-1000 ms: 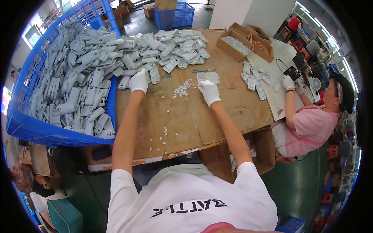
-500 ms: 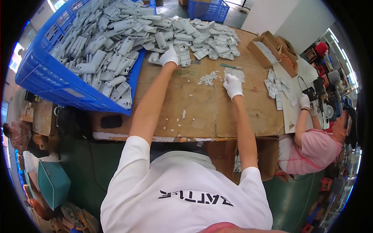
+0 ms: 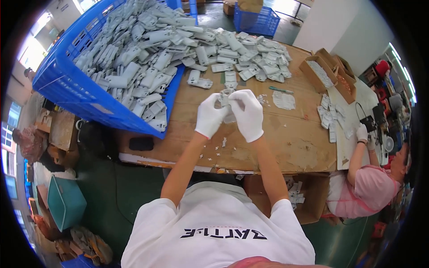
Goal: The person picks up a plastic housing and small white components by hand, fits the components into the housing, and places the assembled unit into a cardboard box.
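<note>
Both my gloved hands meet over the middle of the cardboard-covered table. My left hand (image 3: 211, 115) is closed around the edge of a pale grey plastic casing (image 3: 229, 118), its thumb and fingers curled. Against the casing's upper end, my right hand (image 3: 248, 115) has its fingers pinched together; whatever sits in the pinch is too small or hidden to name. Just beyond them lie loose casings (image 3: 199, 80). Part of a heap of tiny white plastic pieces (image 3: 262, 100) shows past my right fingers, and more tiny pieces (image 3: 224, 142) are scattered nearer me.
A blue crate (image 3: 96, 105) overflowing with casings stands at left, its pile (image 3: 250, 53) spreading across the back. At right are a clear bag (image 3: 283, 101), a green-handled tool (image 3: 281, 90), small parts boxes (image 3: 318, 73) and white parts (image 3: 330, 117). A co-worker (image 3: 364, 187) sits beyond.
My left hand has come back from the casing pile with a casing. My right hand has left the tiny pieces and moved left to meet it. The view has shifted slightly.
</note>
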`<state>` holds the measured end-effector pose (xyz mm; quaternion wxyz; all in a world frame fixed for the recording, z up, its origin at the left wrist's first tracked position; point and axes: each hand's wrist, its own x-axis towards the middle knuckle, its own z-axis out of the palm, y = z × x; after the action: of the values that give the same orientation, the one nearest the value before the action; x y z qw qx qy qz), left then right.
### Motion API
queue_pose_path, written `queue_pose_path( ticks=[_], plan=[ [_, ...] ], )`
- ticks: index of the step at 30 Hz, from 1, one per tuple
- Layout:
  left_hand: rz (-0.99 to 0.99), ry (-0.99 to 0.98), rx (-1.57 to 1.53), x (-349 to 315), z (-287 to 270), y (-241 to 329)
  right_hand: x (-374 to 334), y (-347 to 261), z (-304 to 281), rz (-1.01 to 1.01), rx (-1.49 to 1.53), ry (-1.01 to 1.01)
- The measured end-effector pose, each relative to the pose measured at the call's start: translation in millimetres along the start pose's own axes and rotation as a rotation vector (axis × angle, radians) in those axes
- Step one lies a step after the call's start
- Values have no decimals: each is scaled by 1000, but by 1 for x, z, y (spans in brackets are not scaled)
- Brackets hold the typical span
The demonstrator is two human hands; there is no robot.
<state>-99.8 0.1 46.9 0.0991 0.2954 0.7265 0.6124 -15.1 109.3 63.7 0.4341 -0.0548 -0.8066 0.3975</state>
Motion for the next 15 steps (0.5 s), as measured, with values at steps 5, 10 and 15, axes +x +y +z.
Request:
queue_pose_path(
  ticks=[5,10,15],
  plan=[
    [52,102,134,-25,-3,16,-13,-12,15,-72,-333,76],
    [209,186,253,-40,1,25,-11,-33,1,98,-94,81],
    [227,73,276,-53,-1,38,-11,-18,-32,508,327,-259]
  ],
)
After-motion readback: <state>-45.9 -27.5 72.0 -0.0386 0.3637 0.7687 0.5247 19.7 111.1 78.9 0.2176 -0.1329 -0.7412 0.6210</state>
